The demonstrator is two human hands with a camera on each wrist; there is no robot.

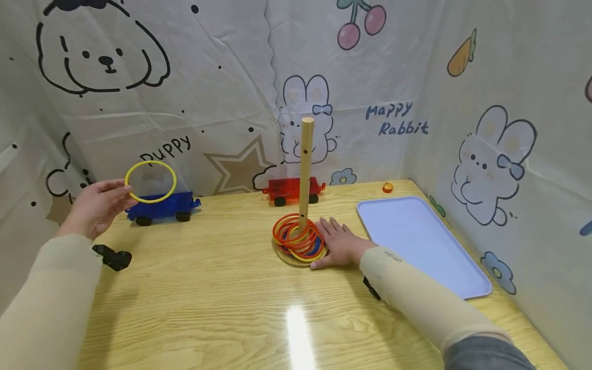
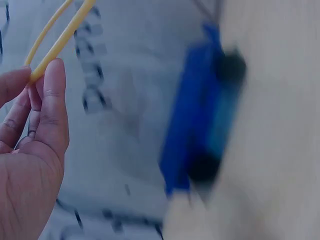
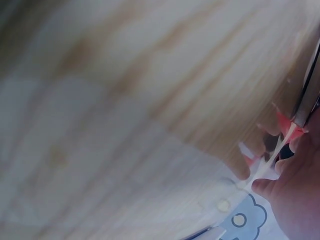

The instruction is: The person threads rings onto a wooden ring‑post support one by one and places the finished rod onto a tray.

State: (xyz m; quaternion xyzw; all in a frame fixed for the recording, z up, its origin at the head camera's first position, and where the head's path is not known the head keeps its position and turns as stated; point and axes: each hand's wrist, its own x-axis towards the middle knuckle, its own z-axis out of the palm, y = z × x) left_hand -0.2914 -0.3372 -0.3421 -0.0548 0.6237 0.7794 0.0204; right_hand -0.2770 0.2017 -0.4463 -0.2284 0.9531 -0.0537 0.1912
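Observation:
My left hand [image 1: 99, 208] pinches a thin yellow ring [image 1: 175, 181] by its near side, raised in front of a blue toy train wagon [image 1: 164, 206]. In the left wrist view the thumb and fingertips meet on the ring [image 2: 65, 39]. At mid-table an upright wooden peg [image 1: 306, 169] stands on a round wooden base [image 1: 296, 264]. Red, yellow and blue rings [image 1: 298, 241] lie loosely piled around its foot. Against the base's right side rests my right hand [image 1: 339, 244], fingers extended. The right wrist view shows only part of that hand [image 3: 295, 200], at the edge.
A red toy wagon [image 1: 289, 189] stands behind the peg, by the back curtain. To the right lies a lilac tray [image 1: 416, 241], with a small orange piece [image 1: 387, 187] beyond it. Patterned curtains [image 1: 208, 61] enclose the table's back and sides.

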